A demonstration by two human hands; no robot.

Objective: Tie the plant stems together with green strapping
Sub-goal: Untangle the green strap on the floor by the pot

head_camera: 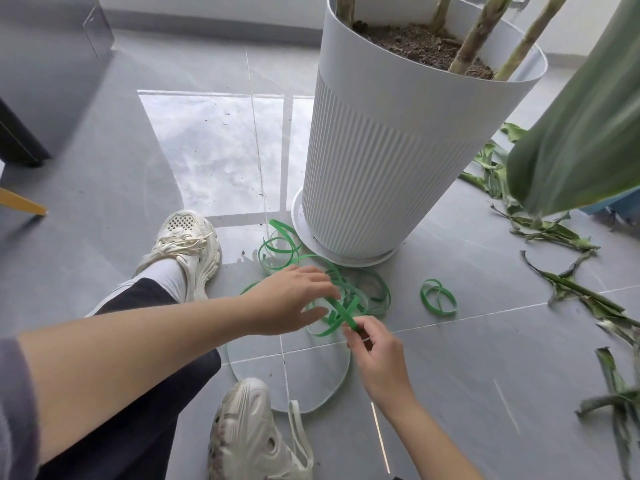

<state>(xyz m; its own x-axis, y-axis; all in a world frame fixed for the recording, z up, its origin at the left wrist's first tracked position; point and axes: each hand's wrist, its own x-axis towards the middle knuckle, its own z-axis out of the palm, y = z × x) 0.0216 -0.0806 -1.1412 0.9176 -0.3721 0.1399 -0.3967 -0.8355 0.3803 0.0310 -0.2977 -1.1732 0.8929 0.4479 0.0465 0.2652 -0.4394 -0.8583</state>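
Observation:
A tangle of green strapping point(367, 292) lies on the grey tiled floor just in front of the tall white ribbed pot point(398, 140). Thick plant stems point(474, 43) rise from the soil in the pot, spread apart. My right hand point(377, 355) pinches one end of a strap between thumb and fingers, low and near me. My left hand point(291, 299) hovers over the tangle with fingers spread, touching the loops. A small separate coil of strapping point(438, 296) sits to the right.
Cut leaf scraps point(568, 289) litter the floor at right. A big green leaf point(581, 133) hangs at the upper right. My two pale shoes point(188, 247) are near the pot, and a round glass plate point(294, 375) lies under my hands.

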